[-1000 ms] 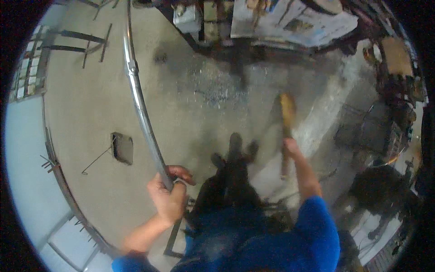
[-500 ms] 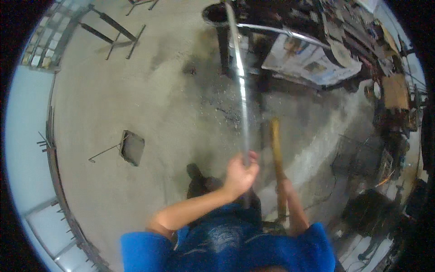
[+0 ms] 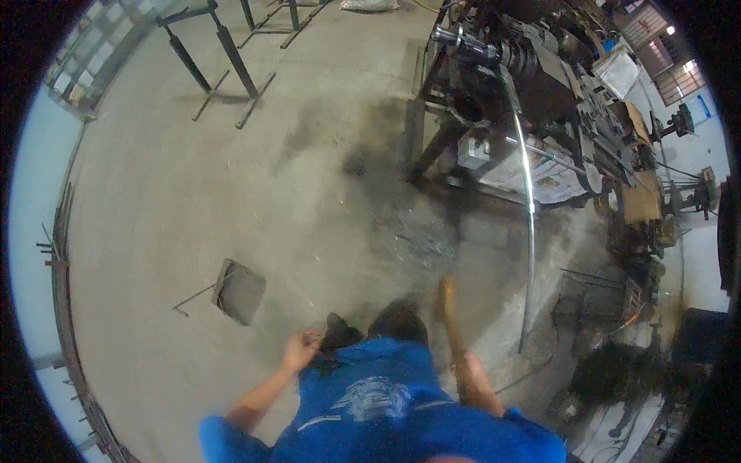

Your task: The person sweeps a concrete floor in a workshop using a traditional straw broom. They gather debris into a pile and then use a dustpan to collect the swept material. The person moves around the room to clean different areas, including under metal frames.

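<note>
My left hand point(image 3: 301, 349) hangs beside my left foot at the front, its fingers loosely curled and apart, with nothing in it. My right hand point(image 3: 472, 376) is wrapped around a wooden handle point(image 3: 450, 309) that points away from me; whatever its near end carries is hidden by my hand and body. A long shiny metal bar point(image 3: 526, 185) slants from a dark machine point(image 3: 502, 58) at the far right down toward me. Neither hand touches the bar.
A square dustpan point(image 3: 240, 292) with a thin rod handle lies on the concrete floor to the left. Dark metal stands point(image 3: 224, 69) rise at the far left. Cluttered benches and a low metal frame point(image 3: 590, 297) line the right. Scraps dot the floor ahead.
My left hand has let go of the bar and dropped to the left. The bar now rests farther right, at the machine. My right hand keeps the wooden handle, and the view has shifted.
</note>
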A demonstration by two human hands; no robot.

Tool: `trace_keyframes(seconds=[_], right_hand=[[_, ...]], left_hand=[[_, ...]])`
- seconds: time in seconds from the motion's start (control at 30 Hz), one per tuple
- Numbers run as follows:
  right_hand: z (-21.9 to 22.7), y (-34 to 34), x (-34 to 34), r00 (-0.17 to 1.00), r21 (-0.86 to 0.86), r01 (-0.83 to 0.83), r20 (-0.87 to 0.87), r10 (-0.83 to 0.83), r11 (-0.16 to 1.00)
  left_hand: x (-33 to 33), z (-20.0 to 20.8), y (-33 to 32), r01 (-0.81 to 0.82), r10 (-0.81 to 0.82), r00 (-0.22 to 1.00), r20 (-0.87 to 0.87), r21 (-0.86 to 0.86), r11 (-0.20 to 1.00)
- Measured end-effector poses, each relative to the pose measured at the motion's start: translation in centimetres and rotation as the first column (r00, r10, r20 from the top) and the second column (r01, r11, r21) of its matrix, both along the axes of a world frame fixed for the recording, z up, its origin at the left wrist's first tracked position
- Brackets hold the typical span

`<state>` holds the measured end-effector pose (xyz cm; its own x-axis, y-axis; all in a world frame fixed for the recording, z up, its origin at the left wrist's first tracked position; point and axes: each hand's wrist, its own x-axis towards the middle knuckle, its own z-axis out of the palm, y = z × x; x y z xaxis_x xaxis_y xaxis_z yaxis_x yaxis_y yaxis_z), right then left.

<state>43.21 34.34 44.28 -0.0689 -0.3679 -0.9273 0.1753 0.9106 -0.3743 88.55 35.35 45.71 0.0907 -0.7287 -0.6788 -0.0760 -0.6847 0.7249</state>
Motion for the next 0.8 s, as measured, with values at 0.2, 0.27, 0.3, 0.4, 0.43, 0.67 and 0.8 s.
trace_keyframes(seconds=[0.2, 0.27, 0.3, 0.4, 0.43, 0.67, 0.8], right_hand=[[4.6, -11.5, 16.5, 0.919, 0.027, 0.192, 0.345, -0.189, 0.981], [2.6, -17.2, 19.7, 0.952, -0.019, 0.044, 0.302, -0.036, 0.999], [1.8, -20.1, 21.2, 0.960, -0.040, -0.031, 0.276, 0.040, 0.999], [-3.6, -30.6, 26.1, 0.941, -0.275, -0.111, 0.281, 0.190, 0.955], [-3.5, -33.1, 28.3, 0.934, -0.266, -0.118, 0.298, 0.198, 0.957], [-0.9, -50.2, 37.1, 0.853, -0.264, 0.056, 0.513, 0.091, 0.963], [-0.4, -59.5, 39.7, 0.934, -0.237, -0.087, 0.319, 0.162, 0.968]], left_hand=[[12.6, -0.6, -6.4, 0.222, -0.239, 0.934, 0.266, 0.094, 0.971], [14.5, -0.7, -12.1, 0.286, -0.301, 0.928, 0.222, 0.095, 0.953], [15.6, -0.7, -15.0, 0.317, -0.329, 0.922, 0.207, 0.090, 0.944], [19.5, -0.8, -22.9, 0.180, -0.166, 0.972, 0.163, -0.073, 0.981], [20.8, 0.0, -23.2, 0.138, -0.125, 0.976, 0.178, -0.063, 0.988], [34.9, -3.0, -21.3, -0.240, 0.213, 0.960, 0.183, 0.146, 0.960], [36.4, -0.2, -28.3, -0.230, 0.198, 0.972, 0.128, 0.339, 0.912]])
